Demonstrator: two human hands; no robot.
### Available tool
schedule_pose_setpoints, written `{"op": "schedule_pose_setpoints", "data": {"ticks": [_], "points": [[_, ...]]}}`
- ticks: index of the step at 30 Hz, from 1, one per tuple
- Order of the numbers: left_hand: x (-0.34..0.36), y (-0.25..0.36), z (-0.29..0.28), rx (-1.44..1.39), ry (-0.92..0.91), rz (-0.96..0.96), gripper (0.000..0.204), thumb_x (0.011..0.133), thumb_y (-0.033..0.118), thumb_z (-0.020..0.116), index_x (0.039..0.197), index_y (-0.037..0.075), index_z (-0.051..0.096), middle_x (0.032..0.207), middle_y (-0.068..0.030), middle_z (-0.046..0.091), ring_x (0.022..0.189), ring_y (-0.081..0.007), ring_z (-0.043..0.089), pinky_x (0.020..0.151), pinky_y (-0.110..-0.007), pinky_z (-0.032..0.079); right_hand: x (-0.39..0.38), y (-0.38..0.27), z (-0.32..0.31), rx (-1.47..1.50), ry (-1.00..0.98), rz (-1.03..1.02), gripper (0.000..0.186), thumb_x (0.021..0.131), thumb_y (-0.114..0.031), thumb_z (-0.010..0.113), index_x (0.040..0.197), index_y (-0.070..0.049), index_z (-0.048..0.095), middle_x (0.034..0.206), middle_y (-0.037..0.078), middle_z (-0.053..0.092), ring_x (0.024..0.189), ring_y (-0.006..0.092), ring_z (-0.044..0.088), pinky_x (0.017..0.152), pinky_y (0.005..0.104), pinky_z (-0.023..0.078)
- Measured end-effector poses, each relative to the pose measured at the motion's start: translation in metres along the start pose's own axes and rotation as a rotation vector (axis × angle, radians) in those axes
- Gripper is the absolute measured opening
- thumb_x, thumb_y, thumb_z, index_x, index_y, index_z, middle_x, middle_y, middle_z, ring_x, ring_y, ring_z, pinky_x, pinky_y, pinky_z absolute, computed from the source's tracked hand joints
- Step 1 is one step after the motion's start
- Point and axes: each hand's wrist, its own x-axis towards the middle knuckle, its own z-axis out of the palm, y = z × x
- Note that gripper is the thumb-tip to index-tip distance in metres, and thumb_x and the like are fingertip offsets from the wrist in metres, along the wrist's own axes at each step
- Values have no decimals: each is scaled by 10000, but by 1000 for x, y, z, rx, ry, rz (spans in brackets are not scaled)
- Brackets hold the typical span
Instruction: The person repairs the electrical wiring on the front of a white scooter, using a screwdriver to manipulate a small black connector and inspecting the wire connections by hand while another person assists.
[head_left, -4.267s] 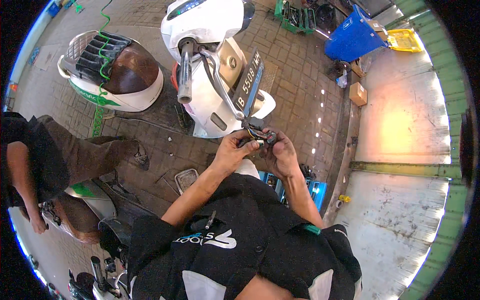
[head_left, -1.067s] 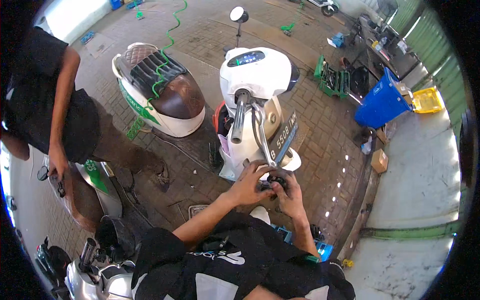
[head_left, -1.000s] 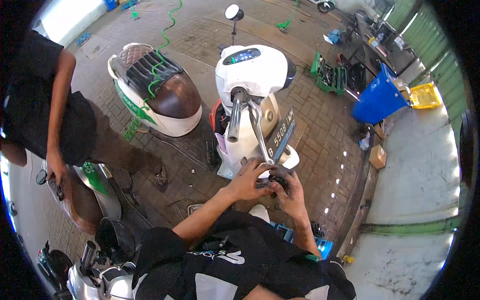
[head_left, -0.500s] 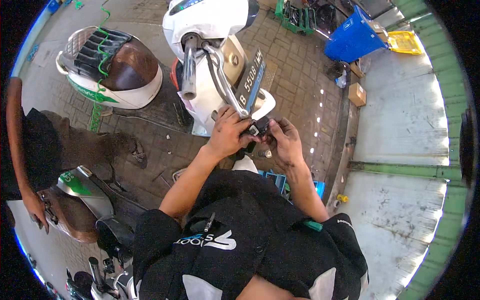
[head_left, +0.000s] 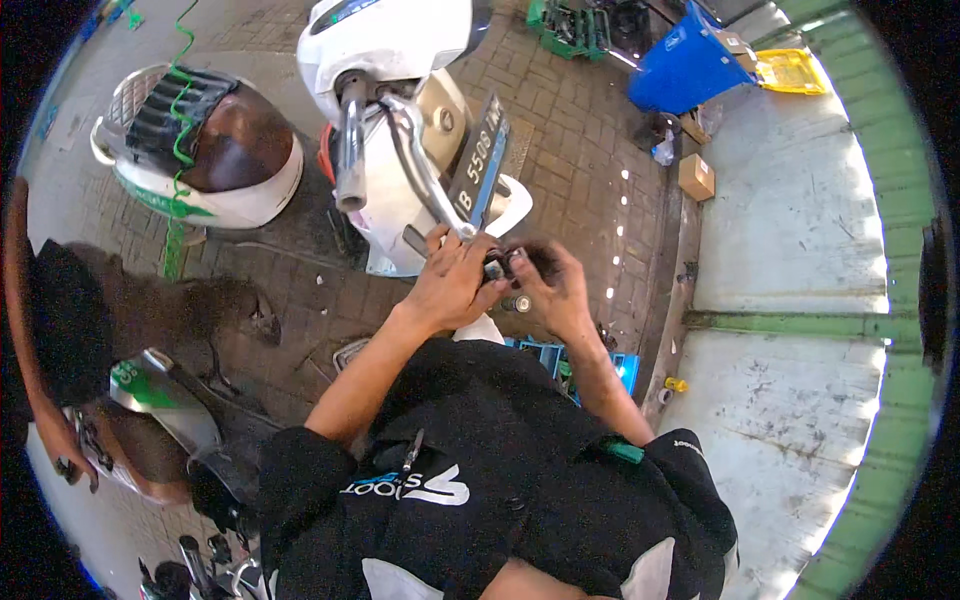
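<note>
In front of me stands a white scooter (head_left: 382,55) with a bare silver handlebar tube (head_left: 422,172) running down toward my hands. My left hand (head_left: 445,283) is closed at the lower end of this tube, its fingers wrapped over a small dark part (head_left: 493,268). From the other side my right hand (head_left: 560,295) pinches the same dark part between thumb and fingers. Its fingers are slightly blurred, and the part's exact kind is hidden by both hands. A number plate (head_left: 480,160) sits just beyond the tube.
Below my hands is a blue toolbox (head_left: 540,352). A scooter body panel with a seat (head_left: 205,150) lies at the far left. Another person's hand (head_left: 72,455) hangs near a second scooter (head_left: 165,400). A blue bin (head_left: 680,65) and a cardboard box (head_left: 697,177) stand by the right wall.
The view has shifted, so the scooter sits slightly further left and higher. My right fingers have curled over the dark part. My left hand stays at the tube's end.
</note>
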Motion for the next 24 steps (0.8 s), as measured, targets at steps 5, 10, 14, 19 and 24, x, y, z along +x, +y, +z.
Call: {"op": "schedule_pose_setpoints", "data": {"ticks": [5,10,14,19,24], "points": [[-2,-7,11,15,-57,-78,351,712,246,537,980,28,478,900,-119,539,836,-308,491,864,-435,236,0,14,6,80,-12,-22,193,790,-99,594,940,14,552,784,63,587,713,108,530,666,255,448],[-4,-9,13,54,-73,-86,337,744,311,493,956,49,487,924,-119,526,949,-314,452,849,-477,232,0,8,4,-17,28,9,271,777,-148,618,972,17,529,850,101,580,750,135,544,666,282,463],[-5,-8,11,42,-15,29,356,748,336,497,947,42,493,945,-122,523,957,-318,434,833,-470,244,-1,25,-6,436,-142,214,280,831,-232,568,982,1,529,873,63,563,798,124,514,714,275,447],[2,0,11,13,-56,8,361,739,338,513,939,38,500,958,-119,523,973,-313,428,829,-465,251,-2,33,-12,632,-171,279,304,853,-284,533,985,-9,527,887,41,542,843,116,486,761,258,415],[1,1,10,92,-63,-39,379,697,324,566,940,40,500,964,-103,542,944,-300,478,841,-493,238,-5,20,-4,479,-133,154,272,831,-207,571,995,0,508,875,57,545,799,119,500,722,257,435]]}}
